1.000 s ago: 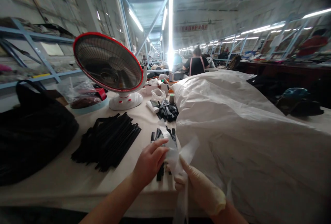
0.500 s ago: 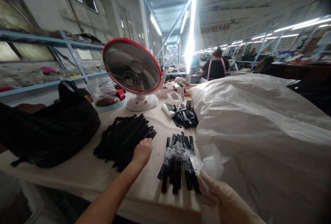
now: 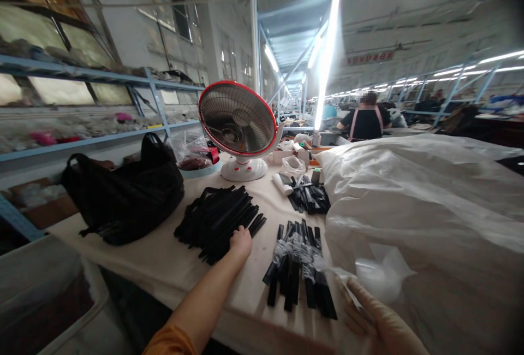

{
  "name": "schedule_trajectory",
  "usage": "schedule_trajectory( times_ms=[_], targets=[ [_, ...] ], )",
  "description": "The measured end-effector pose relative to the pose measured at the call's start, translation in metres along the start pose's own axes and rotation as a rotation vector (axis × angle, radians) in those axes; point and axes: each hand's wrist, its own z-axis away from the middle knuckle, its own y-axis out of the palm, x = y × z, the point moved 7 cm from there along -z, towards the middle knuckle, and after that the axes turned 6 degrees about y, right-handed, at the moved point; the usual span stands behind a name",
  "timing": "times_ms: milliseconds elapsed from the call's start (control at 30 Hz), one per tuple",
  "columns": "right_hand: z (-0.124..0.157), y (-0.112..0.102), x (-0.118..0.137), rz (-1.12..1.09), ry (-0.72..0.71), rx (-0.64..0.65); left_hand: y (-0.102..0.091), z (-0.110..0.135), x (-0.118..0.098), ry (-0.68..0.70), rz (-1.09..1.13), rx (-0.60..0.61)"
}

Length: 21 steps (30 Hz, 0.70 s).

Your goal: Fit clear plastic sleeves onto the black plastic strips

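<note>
My bare left hand (image 3: 240,241) rests at the right edge of a pile of flat black strips (image 3: 215,216). Its fingers are curled on the strip ends, which they partly hide. A few black strips (image 3: 257,225) lie a little apart beyond the fingertips. My right hand (image 3: 366,308), in a pale glove, is closed on clear plastic film (image 3: 333,270). Left of it are bundles of black strips (image 3: 292,267), side by side, each wrapped round the middle in clear film. The film in my right hand reaches toward the nearest bundle.
A large white plastic sack (image 3: 421,191) bulges along the right side. A red-rimmed fan-shaped heater (image 3: 239,120) stands at the back, left of more black strips (image 3: 309,196) and a white roll (image 3: 281,184). A black bag (image 3: 126,194) sits at left. A person (image 3: 366,117) is farther off.
The view has swung left, so everything sits farther right. My left fingers have shifted on the pile, and a few strips now show apart. My right hand has drawn away from the wrapped bundles.
</note>
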Motion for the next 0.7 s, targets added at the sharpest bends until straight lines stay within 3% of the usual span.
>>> schedule_trajectory(
  times_ms=[100,200,400,533,600,700],
  targets=[
    [0.004,-0.006,-0.006,-0.043,0.050,-0.119,0.004,0.008,0.005,-0.017,0.069,0.024],
    [0.009,-0.011,-0.001,-0.064,-0.030,-0.253,0.003,0.014,0.013,-0.019,0.173,0.054],
    [-0.002,-0.013,0.010,-0.056,-0.132,-0.287,-0.022,0.036,0.013,0.065,0.485,0.064],
    [-0.025,-0.023,0.017,-0.041,-0.242,-0.279,-0.037,0.095,-0.008,0.206,0.704,0.115],
    [-0.032,-0.028,0.021,-0.009,-0.299,-0.308,-0.039,0.137,-0.023,0.285,0.978,0.253],
    [-0.031,-0.027,0.029,0.061,-0.424,-0.364,-0.039,0.192,-0.039,0.213,1.305,0.463]
  ],
)
